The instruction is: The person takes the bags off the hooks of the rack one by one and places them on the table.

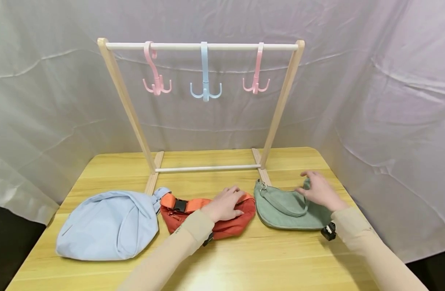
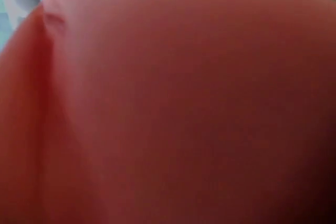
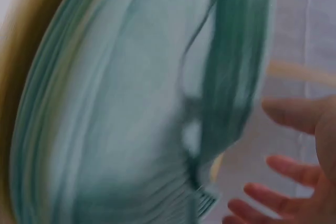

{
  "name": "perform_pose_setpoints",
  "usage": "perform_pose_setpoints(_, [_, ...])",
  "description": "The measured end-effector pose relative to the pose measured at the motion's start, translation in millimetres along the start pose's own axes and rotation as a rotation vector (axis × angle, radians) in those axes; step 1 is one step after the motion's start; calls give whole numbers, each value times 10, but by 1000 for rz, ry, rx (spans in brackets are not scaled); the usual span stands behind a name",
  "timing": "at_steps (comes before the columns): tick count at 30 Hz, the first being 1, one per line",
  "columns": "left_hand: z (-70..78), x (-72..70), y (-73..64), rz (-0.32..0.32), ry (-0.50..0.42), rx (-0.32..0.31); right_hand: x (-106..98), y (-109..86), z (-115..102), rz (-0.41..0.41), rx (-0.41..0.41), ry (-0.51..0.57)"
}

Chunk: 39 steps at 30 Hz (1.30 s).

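A red waist bag (image 1: 238, 224) with an orange strap (image 1: 197, 205) and a black buckle (image 1: 180, 205) lies in the middle of the table. My left hand (image 1: 224, 204) rests over its top edge with relaxed fingers; red cloth fills most of the left wrist view. On the right lies a green shoulder bag (image 1: 280, 220), its strap (image 1: 285, 208) looped over the front. My right hand (image 1: 320, 190) hovers at the strap's right end. In the right wrist view, its thumb and fingers are spread apart beside the green strap (image 3: 239, 51).
A light blue bag (image 1: 98, 230) sits at the left, its strap end close to the red bag. Behind stands a wooden rack (image 1: 125, 101) whose white top bar (image 1: 229, 47) carries a pink hook (image 1: 156, 76), a blue hook (image 1: 205, 72) and another pink hook (image 1: 257, 68). Grey curtains surround the table.
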<state>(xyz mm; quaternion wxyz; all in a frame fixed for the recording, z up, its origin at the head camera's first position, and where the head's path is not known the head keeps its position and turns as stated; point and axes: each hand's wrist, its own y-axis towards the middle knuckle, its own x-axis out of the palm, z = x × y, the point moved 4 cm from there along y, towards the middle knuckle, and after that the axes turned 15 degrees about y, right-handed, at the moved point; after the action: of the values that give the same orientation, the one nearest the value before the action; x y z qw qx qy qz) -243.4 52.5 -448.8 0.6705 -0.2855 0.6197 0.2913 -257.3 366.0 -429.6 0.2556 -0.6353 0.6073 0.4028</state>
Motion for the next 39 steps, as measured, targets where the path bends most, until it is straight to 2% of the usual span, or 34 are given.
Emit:
perform_pose_setpoints(4, [-55, 54, -53, -40, 17, 5, 139, -19, -252, -102, -91, 21])
perform_pose_setpoints(7, [-73, 87, -70, -73, 17, -6, 242, -42, -365, -182, -104, 40])
perform_pose_setpoints(9, [-73, 110, -69, -96, 35, -35, 306, -55, -390, -231, -93, 49])
perform_pose_setpoints(15, [-13, 107, -62, -52, 134, -93, 427, -74, -433, -317, -83, 42])
perform_pose_setpoints(18, [-3, 131, -50, -35, 151, -81, 457, -87, -436, -341, -81, 43])
perform_pose_setpoints(27, [-45, 149, -70, -42, 62, -95, 513, -88, -403, -330, -82, 50])
perform_pose_setpoints(39, [-101, 171, -64, -63, -31, -109, 553, -111, -382, -363, -67, 22])
